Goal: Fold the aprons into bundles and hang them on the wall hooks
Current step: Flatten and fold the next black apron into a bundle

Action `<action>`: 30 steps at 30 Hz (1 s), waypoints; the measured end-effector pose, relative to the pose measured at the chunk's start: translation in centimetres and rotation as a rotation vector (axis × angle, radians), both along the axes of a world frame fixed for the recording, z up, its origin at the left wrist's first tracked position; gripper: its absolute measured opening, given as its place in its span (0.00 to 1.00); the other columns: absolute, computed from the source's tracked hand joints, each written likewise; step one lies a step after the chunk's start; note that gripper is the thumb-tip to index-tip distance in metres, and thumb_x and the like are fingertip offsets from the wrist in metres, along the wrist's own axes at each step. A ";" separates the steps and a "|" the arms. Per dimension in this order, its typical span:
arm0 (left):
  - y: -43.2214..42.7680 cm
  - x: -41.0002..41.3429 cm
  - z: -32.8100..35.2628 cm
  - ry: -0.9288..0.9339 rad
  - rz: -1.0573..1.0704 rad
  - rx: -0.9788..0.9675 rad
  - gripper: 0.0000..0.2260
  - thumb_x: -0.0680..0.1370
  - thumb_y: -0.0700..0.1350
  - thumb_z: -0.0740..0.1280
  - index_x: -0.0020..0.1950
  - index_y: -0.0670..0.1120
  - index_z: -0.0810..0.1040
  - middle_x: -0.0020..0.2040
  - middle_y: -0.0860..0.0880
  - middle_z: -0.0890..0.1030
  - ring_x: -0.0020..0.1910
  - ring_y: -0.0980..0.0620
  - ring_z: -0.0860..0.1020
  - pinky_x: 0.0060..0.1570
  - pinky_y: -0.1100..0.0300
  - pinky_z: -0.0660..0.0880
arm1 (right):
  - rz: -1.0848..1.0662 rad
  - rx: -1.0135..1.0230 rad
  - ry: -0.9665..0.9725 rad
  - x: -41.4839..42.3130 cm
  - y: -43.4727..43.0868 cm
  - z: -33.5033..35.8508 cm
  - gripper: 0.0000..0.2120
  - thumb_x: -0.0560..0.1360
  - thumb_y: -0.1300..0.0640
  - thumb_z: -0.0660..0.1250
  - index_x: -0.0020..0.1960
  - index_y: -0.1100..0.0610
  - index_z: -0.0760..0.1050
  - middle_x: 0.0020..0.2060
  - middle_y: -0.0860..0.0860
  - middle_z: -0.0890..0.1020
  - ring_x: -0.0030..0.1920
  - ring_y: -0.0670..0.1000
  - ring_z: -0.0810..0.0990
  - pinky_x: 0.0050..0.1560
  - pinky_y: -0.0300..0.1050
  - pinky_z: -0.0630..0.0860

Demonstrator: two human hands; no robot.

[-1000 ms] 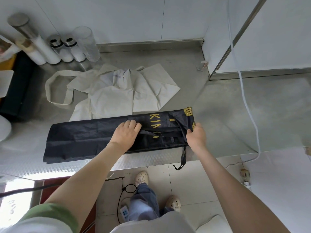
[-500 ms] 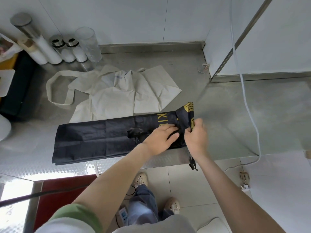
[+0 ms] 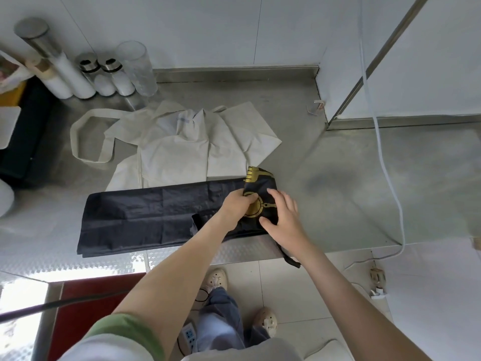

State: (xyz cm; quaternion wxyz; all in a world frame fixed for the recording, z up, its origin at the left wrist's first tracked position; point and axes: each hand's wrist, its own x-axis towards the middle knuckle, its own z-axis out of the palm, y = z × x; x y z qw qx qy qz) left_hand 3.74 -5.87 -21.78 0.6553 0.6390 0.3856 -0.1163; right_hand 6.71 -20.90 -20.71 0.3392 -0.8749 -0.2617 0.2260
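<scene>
Head view has my left hand (image 3: 238,207) pinching the turned-over end of the black apron (image 3: 161,212), while my right hand (image 3: 282,217) lies loosely spread on that fold, gripping nothing. That apron lies as a long strip along the steel counter (image 3: 338,191) edge, with the cream apron (image 3: 192,144) flat behind it. I reckon the dangling tie (image 3: 289,257) could drag the roll crooked. Four capped canisters (image 3: 104,74) hold something white; a clear glass (image 3: 138,69) looks empty

Steel counter (image 3: 338,183), black apron (image 3: 145,217), cream apron (image 3: 182,149), canisters (image 3: 104,76)
</scene>
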 end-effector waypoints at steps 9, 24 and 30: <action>2.0 -2.8 1.5 -0.128 -0.888 0.889 0.39 0.68 0.69 0.68 0.70 0.46 0.65 0.65 0.50 0.69 0.67 0.49 0.65 0.68 0.52 0.59 | 0.330 -0.404 -0.068 0.9 0.2 -2.0 0.46 0.76 0.37 0.60 0.77 0.50 0.31 0.75 0.45 0.32 0.72 0.44 0.27 0.75 0.52 0.34; 5.9 -4.2 1.9 0.118 -1.118 1.242 0.22 0.78 0.51 0.60 0.71 0.46 0.66 0.64 0.45 0.71 0.64 0.46 0.69 0.62 0.54 0.65 | -0.747 0.519 0.337 1.7 -1.7 -1.0 0.33 0.76 0.65 0.67 0.76 0.54 0.55 0.65 0.54 0.72 0.60 0.49 0.75 0.59 0.37 0.69; 2.6 -1.4 2.6 -0.037 -0.961 1.231 0.25 0.79 0.64 0.53 0.64 0.46 0.72 0.60 0.46 0.74 0.61 0.46 0.72 0.60 0.53 0.67 | -0.915 0.291 0.022 4.3 -3.8 -1.5 0.42 0.70 0.69 0.69 0.77 0.56 0.52 0.70 0.57 0.65 0.70 0.58 0.64 0.71 0.53 0.64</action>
